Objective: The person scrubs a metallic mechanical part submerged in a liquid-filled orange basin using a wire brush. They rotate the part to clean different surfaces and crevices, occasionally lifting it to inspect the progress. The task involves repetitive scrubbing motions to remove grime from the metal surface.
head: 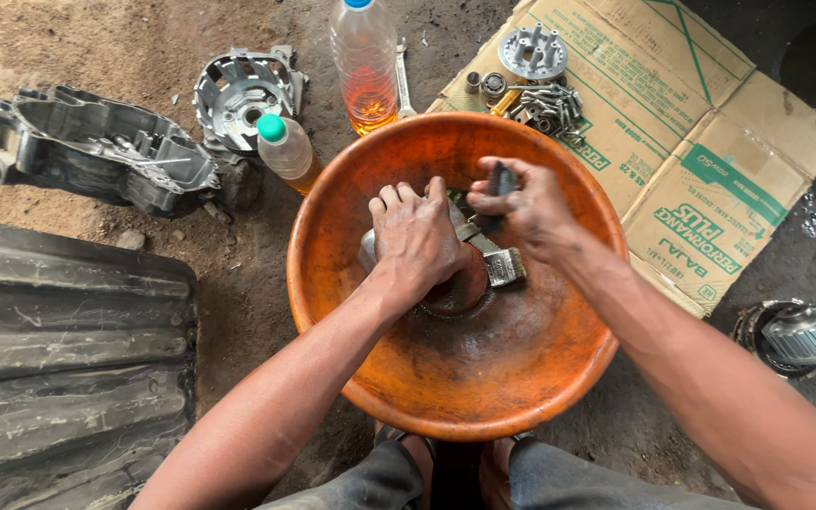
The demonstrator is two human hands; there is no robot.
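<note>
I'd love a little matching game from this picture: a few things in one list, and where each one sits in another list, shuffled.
Things:
1. paintbrush
2. pile of bolts
3. green-capped bottle
4. left hand

Places:
A. on the flattened cardboard
B. pressing a metal part in the orange basin
C. gripped in the right hand
D. on the dirt, just left of the basin

Pairs: 1-C, 2-A, 3-D, 4-B
</note>
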